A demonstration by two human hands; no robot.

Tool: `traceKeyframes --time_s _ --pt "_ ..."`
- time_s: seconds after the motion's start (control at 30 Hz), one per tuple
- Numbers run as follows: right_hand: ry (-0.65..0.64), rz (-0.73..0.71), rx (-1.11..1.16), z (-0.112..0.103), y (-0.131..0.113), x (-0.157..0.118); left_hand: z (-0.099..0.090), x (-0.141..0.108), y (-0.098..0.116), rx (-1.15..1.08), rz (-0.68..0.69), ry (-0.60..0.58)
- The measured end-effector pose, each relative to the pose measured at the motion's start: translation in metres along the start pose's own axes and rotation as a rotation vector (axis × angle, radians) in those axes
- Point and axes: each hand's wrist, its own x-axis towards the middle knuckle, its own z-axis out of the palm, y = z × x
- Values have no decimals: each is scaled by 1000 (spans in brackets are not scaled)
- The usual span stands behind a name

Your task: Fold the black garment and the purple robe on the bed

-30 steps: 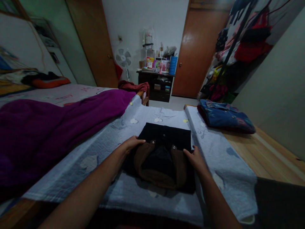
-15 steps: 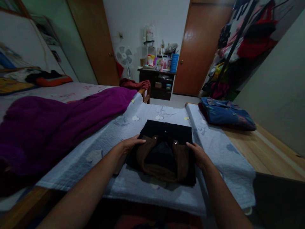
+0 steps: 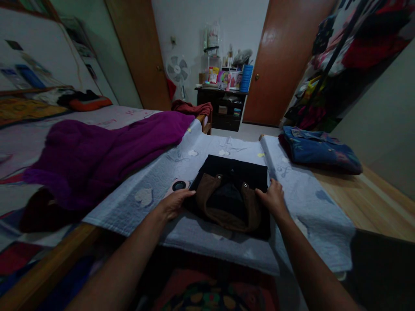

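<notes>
A folded black shirt or jacket [image 3: 238, 163] with a brown collar and metal snaps lies on the pale blue sheet, its collar towards me. At its left edge is my left hand [image 3: 173, 203], thumb stretched out to the cloth and the other fingers partly hidden below. My right hand [image 3: 274, 196] is at the right edge, its thumb on the garment beside the collar and its fingers spread outside the edge. Both hands look open. Just beyond my left hand sits a small pale pink object [image 3: 179, 185] with a dark ring, partly covered by that hand.
On the wooden surface [image 3: 337, 194] at right lies a folded blue denim garment [image 3: 320, 147]. A purple blanket [image 3: 113, 151] covers part of the bed at left. Farther back are a fan [image 3: 177, 69], a dark cabinet [image 3: 220, 116] and hanging clothes [image 3: 372, 56].
The view has shifted, so the scene sits further right. My right fingers have spread away from the garment's edge. My left hand has drawn slightly outward, and the pink object has come into sight.
</notes>
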Motion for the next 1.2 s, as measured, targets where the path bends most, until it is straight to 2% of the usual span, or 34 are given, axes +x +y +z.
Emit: traceKeyframes --time_s 0.07,0.1,0.2,0.27,0.37,0.43,0.6,0.77,0.97,1.1,1.2 --pt "72 -143 -141 1 -8 0 2 -10 -8 -98 0 22" --pt "59 -212 -162 2 -14 0 3 -15 -11 -139 -6 36" --pt "-125 -425 -161 6 -33 -3 9 -29 -18 -199 -42 37" --pt "-278 -492 -175 11 -42 -5 16 -36 -21 -219 -39 11" --pt "-448 -481 -205 19 -45 -5 30 -45 -26 -315 -15 33" --pt "-495 -457 -206 23 -42 -3 40 -48 -31 -404 -19 83" --pt "-502 -457 -200 26 -37 1 56 -49 -47 -460 -70 138" --pt "-502 -462 -186 23 -41 0 66 -48 -59 -320 36 74" --pt "-536 -466 -193 17 -45 4 86 -47 -64 -309 8 83" --pt "-569 -463 -206 9 -52 22 95 -44 -64 -381 -6 99" --pt "-517 -429 -196 5 -63 44 97 -39 -64 -435 -90 93"
